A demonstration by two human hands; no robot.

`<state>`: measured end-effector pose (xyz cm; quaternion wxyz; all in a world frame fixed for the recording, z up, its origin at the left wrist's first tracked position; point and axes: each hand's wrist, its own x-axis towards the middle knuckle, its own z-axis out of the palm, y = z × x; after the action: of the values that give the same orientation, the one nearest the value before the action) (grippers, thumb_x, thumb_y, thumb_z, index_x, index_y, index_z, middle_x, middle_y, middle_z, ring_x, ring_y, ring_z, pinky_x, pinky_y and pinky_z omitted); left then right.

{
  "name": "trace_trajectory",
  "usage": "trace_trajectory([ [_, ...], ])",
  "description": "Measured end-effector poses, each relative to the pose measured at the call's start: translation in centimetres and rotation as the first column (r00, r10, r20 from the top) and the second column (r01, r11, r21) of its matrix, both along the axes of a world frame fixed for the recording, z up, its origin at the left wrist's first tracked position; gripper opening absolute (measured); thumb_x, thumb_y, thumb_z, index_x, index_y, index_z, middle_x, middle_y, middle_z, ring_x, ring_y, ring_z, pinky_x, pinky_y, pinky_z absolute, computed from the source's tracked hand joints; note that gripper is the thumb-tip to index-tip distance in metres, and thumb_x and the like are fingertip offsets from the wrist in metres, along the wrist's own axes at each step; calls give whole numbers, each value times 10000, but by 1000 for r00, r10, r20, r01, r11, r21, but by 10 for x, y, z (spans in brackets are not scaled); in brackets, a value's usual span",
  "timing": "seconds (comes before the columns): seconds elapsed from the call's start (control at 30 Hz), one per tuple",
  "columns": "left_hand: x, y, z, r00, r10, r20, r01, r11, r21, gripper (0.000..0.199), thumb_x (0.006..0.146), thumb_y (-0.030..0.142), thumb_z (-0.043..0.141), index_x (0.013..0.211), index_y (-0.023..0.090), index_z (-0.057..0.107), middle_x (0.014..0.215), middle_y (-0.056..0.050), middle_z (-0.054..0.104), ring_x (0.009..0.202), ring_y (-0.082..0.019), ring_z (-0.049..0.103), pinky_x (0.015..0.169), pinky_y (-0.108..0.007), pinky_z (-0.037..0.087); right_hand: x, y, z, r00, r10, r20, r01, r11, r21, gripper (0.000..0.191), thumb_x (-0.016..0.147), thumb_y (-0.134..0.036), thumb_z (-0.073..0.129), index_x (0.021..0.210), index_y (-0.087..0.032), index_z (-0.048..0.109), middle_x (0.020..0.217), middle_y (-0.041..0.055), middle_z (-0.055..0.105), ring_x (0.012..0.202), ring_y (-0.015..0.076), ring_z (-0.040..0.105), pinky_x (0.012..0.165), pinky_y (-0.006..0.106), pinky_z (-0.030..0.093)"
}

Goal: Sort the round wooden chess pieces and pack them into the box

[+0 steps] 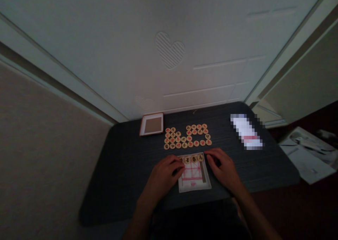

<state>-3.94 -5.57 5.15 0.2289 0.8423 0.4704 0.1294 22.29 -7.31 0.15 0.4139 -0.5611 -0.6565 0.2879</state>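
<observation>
A shallow white box (194, 189) lies near the front edge of the dark table, with a folded sheet (192, 175) marked in red lines inside. Along its far side runs a row of several round wooden pieces (194, 158). My left hand (166, 173) reaches over the box's left edge, its fingertips pinched at the leftmost piece, which they partly cover. At the box's far right corner is my right hand (220, 165), thumb and index finger apart, the fingertips by the rim and no piece visible between them. Beyond the box, more round pieces (184, 145) with red or black characters lie in rows.
An open box lid (142, 131) with a brown inside panel lies at the table's back left. A blurred-out bright object (244, 131) is at the right of the dark table (126, 169). A white door (118, 57) stands behind. Papers (308, 159) lie beyond the right edge.
</observation>
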Motion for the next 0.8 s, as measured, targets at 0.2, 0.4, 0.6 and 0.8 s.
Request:
trace_trajectory([
  [0.2, 1, -5, 1, 997, 61, -41, -61, 998, 8, 186, 950, 285, 621, 1127, 271, 675, 1153, -26, 638, 1001, -189, 666, 898, -340, 564, 0, -1, 1, 1000, 0, 1, 0, 1000, -7, 209, 989, -282, 535, 1090, -246, 715, 1040, 68, 698, 898, 196, 671, 765, 309, 548],
  [0.4, 6, -9, 1, 989, 117, -90, -115, 993, 24, 295, 933, 400, 622, 1188, 253, 616, 1235, -50, 571, 927, -195, 678, 799, -347, 588, 0, 0, 3, 1000, 5, 13, -5, 1000, -22, 218, 989, -281, 527, 1091, -243, 717, 1040, 72, 699, 885, 196, 672, 761, 313, 552],
  [0.6, 9, -8, 1, 990, 134, -53, -136, 990, -22, 259, 915, 317, 618, 1167, 257, 610, 1405, -63, 499, 988, -212, 679, 796, -355, 595, 0, 1, 2, 1000, 0, 14, -1, 1000, 11, 231, 984, -307, 529, 1093, -247, 723, 1040, 79, 706, 882, 205, 679, 750, 321, 569],
  [0.8, 8, -9, -1, 991, 130, 13, -128, 988, -90, 225, 933, 310, 601, 1153, 262, 609, 1458, -47, 490, 1066, -221, 672, 845, -359, 595, 0, 0, 1, 1000, -2, 10, 1, 1000, 21, 222, 984, -300, 532, 1094, -242, 716, 1068, 87, 699, 922, 210, 677, 770, 324, 570],
])
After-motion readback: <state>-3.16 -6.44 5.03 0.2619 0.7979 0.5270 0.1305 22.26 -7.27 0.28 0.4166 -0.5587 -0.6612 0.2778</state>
